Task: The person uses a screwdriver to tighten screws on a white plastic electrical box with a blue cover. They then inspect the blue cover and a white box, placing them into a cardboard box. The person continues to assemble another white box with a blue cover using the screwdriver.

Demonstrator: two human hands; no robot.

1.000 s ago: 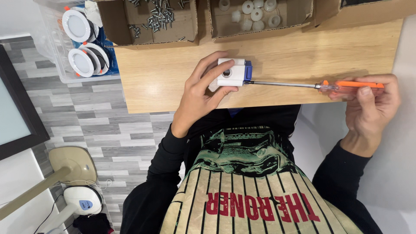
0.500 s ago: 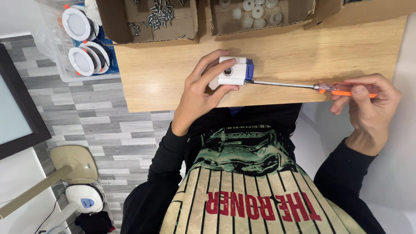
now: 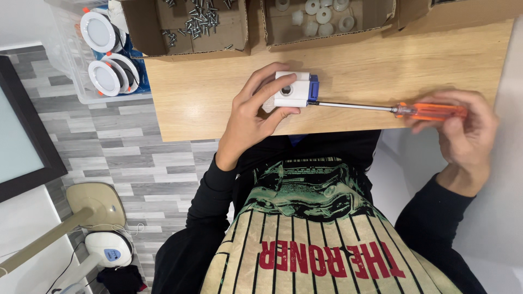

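Seen from above: the left hand (image 3: 256, 117) is wrapped around a small white plastic box with a blue end cap (image 3: 294, 90), fingers (image 3: 275, 71) curled over its top and thumb pressed against its near side, pinning it down on the light wooden desk (image 3: 425, 60), near the middle of the desk. A round dark hole shows on the box's upper face. The right hand (image 3: 463, 133) is out at the desk's right edge, fingers closed around the orange transparent handle of a long screwdriver (image 3: 430, 111); its thin metal shaft lies nearly level and its tip meets the blue end of the box. At the far edge of the desk stand open brown cardboard boxes: one (image 3: 190, 43) holds loose grey metal screws (image 3: 199, 19), the next (image 3: 332, 38) holds small white round plastic pieces (image 3: 321, 13). Left of the desk, a clear plastic bin (image 3: 65, 60) carries round white recessed lamp fittings with orange clips (image 3: 103, 76). Below is a grey wood-pattern floor (image 3: 125, 147), with a beige lamp base (image 3: 101, 204) and a dark-framed panel (image 3: 24, 136) at the left.
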